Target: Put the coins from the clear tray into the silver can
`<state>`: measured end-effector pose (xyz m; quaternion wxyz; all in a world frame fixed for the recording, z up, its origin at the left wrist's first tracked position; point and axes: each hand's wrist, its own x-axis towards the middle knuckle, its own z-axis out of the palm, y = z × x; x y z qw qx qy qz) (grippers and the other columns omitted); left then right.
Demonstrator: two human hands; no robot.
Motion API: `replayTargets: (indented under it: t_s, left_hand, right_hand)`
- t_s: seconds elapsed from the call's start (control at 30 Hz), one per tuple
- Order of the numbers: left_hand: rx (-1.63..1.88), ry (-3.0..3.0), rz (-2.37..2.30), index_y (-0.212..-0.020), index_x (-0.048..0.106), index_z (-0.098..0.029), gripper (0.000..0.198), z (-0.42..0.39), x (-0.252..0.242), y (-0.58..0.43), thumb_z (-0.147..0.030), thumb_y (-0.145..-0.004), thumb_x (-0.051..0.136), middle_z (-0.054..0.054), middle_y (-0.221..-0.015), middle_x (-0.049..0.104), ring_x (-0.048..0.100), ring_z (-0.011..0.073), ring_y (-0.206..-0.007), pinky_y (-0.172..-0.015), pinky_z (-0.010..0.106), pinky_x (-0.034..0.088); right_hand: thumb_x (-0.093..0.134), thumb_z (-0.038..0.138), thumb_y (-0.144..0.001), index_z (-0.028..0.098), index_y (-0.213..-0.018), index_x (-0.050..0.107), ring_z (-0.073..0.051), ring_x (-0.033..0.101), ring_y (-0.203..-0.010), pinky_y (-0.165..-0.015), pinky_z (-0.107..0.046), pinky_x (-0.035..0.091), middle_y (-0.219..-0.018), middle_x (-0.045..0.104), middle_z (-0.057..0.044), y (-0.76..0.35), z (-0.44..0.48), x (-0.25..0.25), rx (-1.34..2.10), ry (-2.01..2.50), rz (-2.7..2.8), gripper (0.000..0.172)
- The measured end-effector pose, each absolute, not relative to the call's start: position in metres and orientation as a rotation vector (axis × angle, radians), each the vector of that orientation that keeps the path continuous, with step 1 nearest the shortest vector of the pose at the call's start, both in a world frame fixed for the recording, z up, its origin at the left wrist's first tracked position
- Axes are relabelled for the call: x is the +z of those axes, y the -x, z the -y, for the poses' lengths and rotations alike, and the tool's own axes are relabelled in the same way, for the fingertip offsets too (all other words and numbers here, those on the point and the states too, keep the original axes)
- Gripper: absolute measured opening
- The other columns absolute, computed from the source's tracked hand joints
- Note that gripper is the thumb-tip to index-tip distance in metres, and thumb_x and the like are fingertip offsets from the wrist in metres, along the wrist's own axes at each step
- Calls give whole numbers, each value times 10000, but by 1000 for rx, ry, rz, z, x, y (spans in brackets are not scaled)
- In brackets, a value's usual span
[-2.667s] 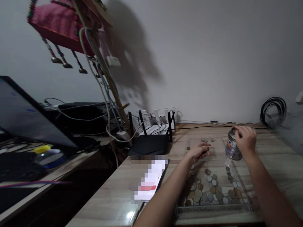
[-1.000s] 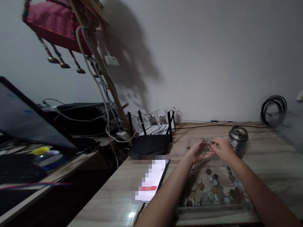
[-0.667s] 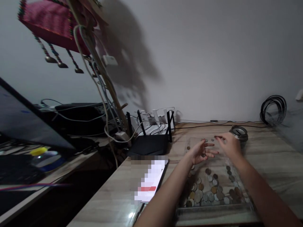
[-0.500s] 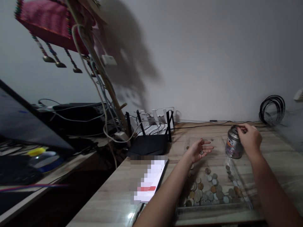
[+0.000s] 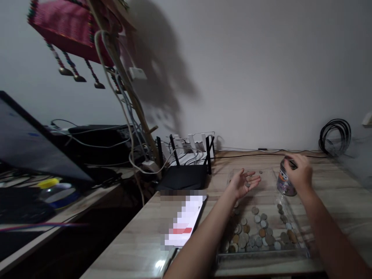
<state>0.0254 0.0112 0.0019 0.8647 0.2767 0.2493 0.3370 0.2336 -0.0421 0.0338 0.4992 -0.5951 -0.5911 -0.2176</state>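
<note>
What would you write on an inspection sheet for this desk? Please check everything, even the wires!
Surface: pale wood-patterned table.
Things in use: many coins in a clear tray; upright printed can.
Clutter: black router; lit-screen device, pixelated.
Left hand: open, palm up, at least one coin on it.
Right hand: at the can's top; its exact grip is unclear.
Cables: black coil, back right; pale cable along a wooden pole.
Surroundings: grey wall; pink beaded hanging, upper left; dark-framed screen, left.

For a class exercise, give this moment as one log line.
left hand: open, coin on palm | right hand: at can top | coins: in tray
</note>
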Motion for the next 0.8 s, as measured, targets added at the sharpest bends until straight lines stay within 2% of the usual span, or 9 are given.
replayTargets:
  t_s: [0.1, 0.17, 0.23, 0.3, 0.4, 0.53, 0.67, 0.8]
  left_hand:
    - [704, -561, -500, -1159, 429, -13, 530, -12, 2, -23, -417, -859, 262, 152, -788, 619, 611, 192, -713, -618, 272, 444]
    - [662, -596, -482, -1125, 477, -47, 523, -11, 3, -22, -443, -858, 261, 89, -667, 601, 566, 146, -549, -508, 236, 403]
    - [595, -638, -457, -1095, 511, -83, 532, -8, 4, -23, -488, -846, 271, 57, -627, 582, 524, 125, -479, -450, 217, 359]
    - [544, -655, -426, -1071, 528, -108, 533, -4, 5, -26, -517, -837, 279, 57, -658, 592, 538, 125, -508, -478, 220, 375]
    - [510, -677, -406, -1031, 543, -125, 506, -1, 4, -31, -513, -838, 281, 74, -725, 615, 585, 152, -626, -613, 273, 433]
    - [570, -709, -498, -1000, 546, -100, 451, -7, 0, -31, -456, -833, 325, 138, -880, 624, 603, 206, -792, -667, 309, 443]
    - [907, -601, -698, -864, 557, -117, 258, -19, -2, -23, -284, -810, 368, 99, -816, 622, 594, 140, -701, -623, 244, 436]
    - [1217, -565, -847, -767, 538, -141, 145, -28, 2, -12, -200, -755, 406, 45, -743, 595, 557, 96, -615, -581, 213, 425]
  right_hand:
    - [468, 253, -763, 215, -857, 635, -174, 546, -798, -707, -291, 417, -828, 637, -47, -189, 47, 16, -239, 1272, 1870, 195]
    - [479, 245, -757, 251, -870, 634, -185, 549, -824, -684, -292, 430, -847, 636, -32, -166, 48, 4, -89, 1207, 2093, 192]
    - [492, 249, -751, 270, -860, 638, -197, 552, -843, -671, -304, 439, -871, 636, -28, -155, 48, -4, -4, 1192, 2171, 183]
    - [492, 251, -754, 270, -808, 644, -197, 557, -826, -671, -312, 444, -852, 640, -24, -156, 47, -3, 40, 1186, 2181, 162]
    - [467, 248, -771, 244, -739, 646, -182, 559, -780, -687, -309, 440, -783, 646, -27, -179, 45, 11, -38, 1185, 2040, 182]
    - [507, 321, -738, 197, -757, 657, -170, 566, -701, -640, -285, 423, -763, 656, -48, -238, 42, 33, -288, 1351, 1454, 196]
    - [566, 386, -655, 187, -675, 664, -178, 542, -595, -538, -276, 368, -633, 638, -45, -286, 36, 33, -310, 1651, 1237, 223]
    - [570, 417, -627, 211, -637, 671, -176, 522, -549, -478, -265, 309, -616, 637, -39, -296, 30, 26, -245, 1844, 1228, 230]
